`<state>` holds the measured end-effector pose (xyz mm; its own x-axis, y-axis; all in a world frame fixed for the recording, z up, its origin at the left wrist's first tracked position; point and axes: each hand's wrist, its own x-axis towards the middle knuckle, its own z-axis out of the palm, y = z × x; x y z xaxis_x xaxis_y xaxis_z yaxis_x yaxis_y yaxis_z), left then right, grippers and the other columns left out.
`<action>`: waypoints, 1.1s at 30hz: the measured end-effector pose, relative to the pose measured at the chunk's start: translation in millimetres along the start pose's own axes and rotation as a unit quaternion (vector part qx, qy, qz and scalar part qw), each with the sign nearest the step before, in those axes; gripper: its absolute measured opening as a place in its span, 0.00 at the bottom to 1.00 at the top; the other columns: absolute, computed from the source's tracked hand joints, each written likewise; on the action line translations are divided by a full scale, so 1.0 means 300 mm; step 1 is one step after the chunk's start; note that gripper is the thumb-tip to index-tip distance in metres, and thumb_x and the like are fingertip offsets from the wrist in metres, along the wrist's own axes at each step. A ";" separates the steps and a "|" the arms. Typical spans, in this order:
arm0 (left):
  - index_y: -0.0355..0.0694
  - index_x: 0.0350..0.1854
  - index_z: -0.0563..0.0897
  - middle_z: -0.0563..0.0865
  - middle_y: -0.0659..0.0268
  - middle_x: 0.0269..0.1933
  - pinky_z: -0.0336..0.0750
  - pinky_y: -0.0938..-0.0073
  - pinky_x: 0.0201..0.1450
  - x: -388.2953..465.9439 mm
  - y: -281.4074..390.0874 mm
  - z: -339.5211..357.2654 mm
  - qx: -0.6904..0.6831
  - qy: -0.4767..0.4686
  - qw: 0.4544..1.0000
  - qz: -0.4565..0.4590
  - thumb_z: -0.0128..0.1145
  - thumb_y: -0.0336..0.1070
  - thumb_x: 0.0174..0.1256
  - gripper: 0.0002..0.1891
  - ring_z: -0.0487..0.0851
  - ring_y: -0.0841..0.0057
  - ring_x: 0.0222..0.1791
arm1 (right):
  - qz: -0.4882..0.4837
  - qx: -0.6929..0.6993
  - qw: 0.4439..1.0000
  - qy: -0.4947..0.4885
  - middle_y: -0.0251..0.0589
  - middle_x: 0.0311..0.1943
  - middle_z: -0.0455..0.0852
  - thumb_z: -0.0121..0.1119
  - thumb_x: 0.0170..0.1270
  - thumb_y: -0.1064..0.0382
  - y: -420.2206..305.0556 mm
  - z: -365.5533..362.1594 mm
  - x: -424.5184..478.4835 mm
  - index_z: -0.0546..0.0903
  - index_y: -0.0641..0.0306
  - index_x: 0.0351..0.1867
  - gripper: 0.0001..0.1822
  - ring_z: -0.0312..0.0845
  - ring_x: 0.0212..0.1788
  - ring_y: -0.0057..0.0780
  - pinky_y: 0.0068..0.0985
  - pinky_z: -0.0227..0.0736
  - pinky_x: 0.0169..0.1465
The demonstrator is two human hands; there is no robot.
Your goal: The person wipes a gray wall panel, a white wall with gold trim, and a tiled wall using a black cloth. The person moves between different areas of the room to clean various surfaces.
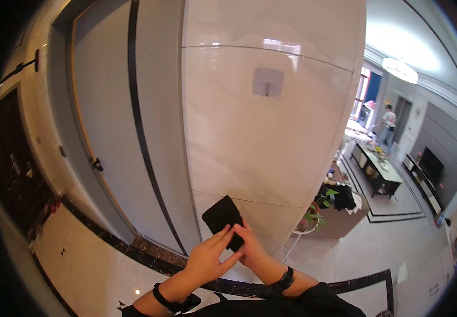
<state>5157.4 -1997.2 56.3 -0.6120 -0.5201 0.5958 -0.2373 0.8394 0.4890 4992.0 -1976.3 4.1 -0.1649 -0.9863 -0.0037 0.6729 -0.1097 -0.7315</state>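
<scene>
A black rectangular item (222, 216), cloth-like or a dark pad, is held up in front of the tiled wall. My right hand (250, 243) grips its lower right edge, with the fingers behind it and the thumb in front. The fingertips of my left hand (209, 257) touch its front face near the lower part. Each wrist wears a black band. Above the hands, a clear adhesive wall hook (267, 82) is stuck to the glossy tiles.
A grey door (109, 99) with a black stripe stands left. At right are a potted plant (311, 222) on a white stand, a sofa (351, 222) with clothes, a coffee table (383, 170) and a television (431, 165). A person (389, 123) stands far off.
</scene>
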 end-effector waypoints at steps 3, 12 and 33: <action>0.38 0.77 0.72 0.85 0.50 0.66 0.80 0.65 0.63 -0.002 -0.055 -0.056 -0.120 -0.056 0.990 0.050 0.70 0.41 0.67 0.37 0.86 0.54 0.62 | -0.068 0.023 0.997 -0.007 0.47 0.65 0.82 0.60 0.72 0.64 -0.044 0.032 -0.061 0.67 0.64 0.76 0.32 0.79 0.67 0.43 0.40 0.74 0.71; 0.41 0.72 0.78 0.82 0.48 0.67 0.77 0.57 0.66 0.100 -0.257 -0.031 -0.077 0.116 0.963 0.230 0.63 0.27 0.63 0.31 0.83 0.49 0.63 | -0.318 -0.070 0.929 0.175 0.48 0.64 0.82 0.57 0.66 0.74 -0.261 0.137 -0.207 0.71 0.70 0.72 0.31 0.80 0.65 0.42 0.39 0.75 0.70; 0.24 0.80 0.58 0.71 0.41 0.75 0.71 0.62 0.72 0.370 -0.674 0.044 -0.028 0.428 0.903 -0.010 0.53 0.50 0.77 0.40 0.75 0.51 0.72 | -0.585 -0.783 0.115 0.178 0.39 0.82 0.64 0.58 0.61 0.64 -1.067 0.466 0.159 0.73 0.46 0.77 0.38 0.52 0.82 0.62 0.61 0.46 0.79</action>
<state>5127.5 -2222.5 15.2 0.2048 -0.4864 0.8494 -0.1890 0.8318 0.5218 4869.6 -2005.3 333.6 0.3121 -0.3112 0.8976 -0.8686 0.2893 0.4023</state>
